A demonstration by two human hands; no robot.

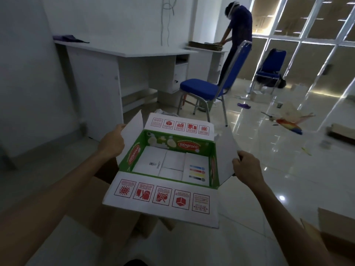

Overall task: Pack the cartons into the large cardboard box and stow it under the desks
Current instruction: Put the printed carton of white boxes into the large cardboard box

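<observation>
You hold the large white cardboard box with green printed inner walls [173,144] out in front of you, clear of the glossy tiled floor [269,169], both bare forearms stretched forward. Your left hand [112,143] sits with its fingers closed over the edge of the box's left side flap, wrist slightly bent. Your right hand [247,167] wraps its fingers round the edge of the right side flap, knuckles towards you. All four flaps stand open, the long ones printed with red handling symbols. Inside, white rectangular cartons [171,165] lie flat and pressed together across the bottom, one showing coloured ink bars. Beyond the box stands a blue padded chair with a chrome frame [207,89], beside a white desk [123,52]. A person in a dark blue shirt [240,24] bends over a second desk farther back.
</observation>
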